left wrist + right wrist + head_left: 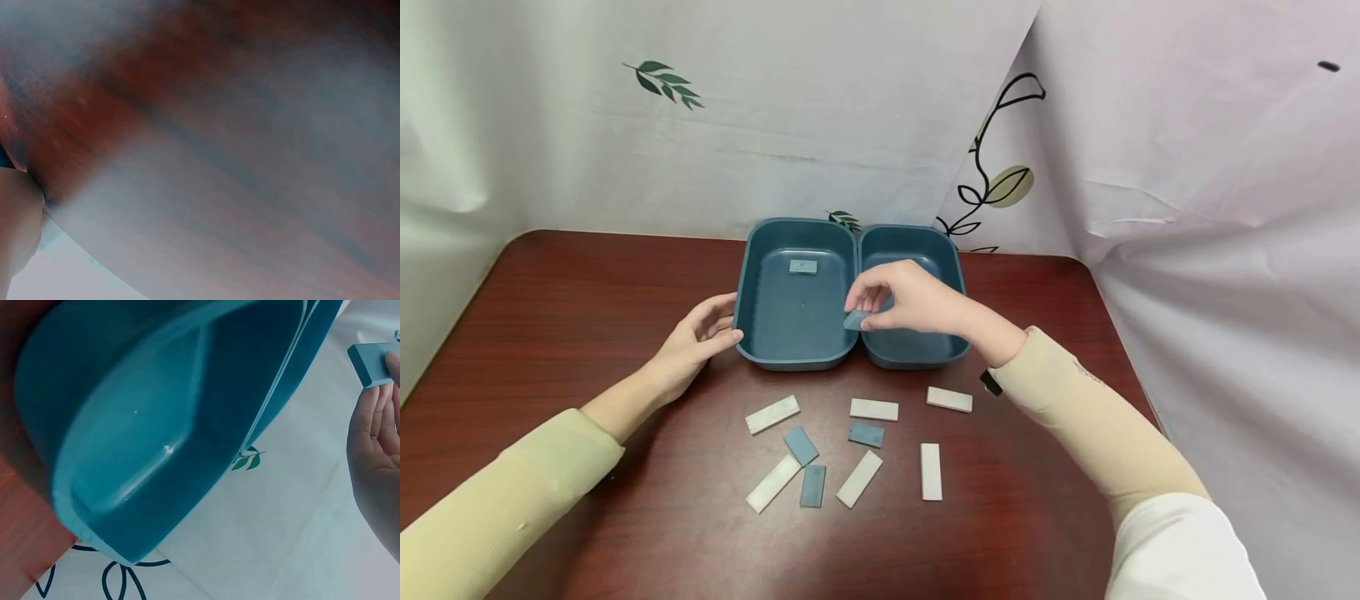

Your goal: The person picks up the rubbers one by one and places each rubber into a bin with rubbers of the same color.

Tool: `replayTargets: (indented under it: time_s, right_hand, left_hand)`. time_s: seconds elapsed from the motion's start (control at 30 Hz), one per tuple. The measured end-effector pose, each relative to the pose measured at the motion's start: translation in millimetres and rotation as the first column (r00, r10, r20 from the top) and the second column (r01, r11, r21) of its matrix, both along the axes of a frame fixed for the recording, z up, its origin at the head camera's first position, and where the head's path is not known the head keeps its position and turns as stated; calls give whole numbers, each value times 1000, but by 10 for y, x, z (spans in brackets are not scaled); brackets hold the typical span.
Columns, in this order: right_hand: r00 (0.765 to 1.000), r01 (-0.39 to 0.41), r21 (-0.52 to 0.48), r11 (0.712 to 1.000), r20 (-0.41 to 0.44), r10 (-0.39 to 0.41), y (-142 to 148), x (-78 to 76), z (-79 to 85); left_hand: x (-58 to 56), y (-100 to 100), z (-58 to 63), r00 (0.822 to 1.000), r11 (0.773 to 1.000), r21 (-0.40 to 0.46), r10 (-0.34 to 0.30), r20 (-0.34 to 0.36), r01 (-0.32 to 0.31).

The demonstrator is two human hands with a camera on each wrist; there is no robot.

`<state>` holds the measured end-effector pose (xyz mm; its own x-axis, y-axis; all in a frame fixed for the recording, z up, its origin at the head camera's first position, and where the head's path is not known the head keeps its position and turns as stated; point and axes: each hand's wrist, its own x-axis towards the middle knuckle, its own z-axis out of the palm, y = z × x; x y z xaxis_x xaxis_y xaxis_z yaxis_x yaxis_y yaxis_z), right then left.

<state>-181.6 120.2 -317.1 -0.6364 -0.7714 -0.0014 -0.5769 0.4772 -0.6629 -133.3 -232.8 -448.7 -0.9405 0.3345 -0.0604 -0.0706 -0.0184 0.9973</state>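
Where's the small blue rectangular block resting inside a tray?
In the head view, that block lies in the left blue rounded tray, near its far wall.

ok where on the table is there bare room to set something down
The table is bare from the left hand out to its left edge, and between the lower-right white block and the right sleeve. It is crowded just in front of the blue bins, where white and blue-grey blocks lie close together.

Cream right sleeve (1097, 408) (white cloth (1180, 550) above), yellowish left sleeve (512, 496)
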Motion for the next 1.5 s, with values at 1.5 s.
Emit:
replayTargets:
  time_s: [1.5]
  right_hand:
    - [981, 169, -61, 984, 102, -163, -716, -966, -253]
  left_hand:
    - [-3, 0, -12, 1000, 1000, 11, 5, -12, -5]
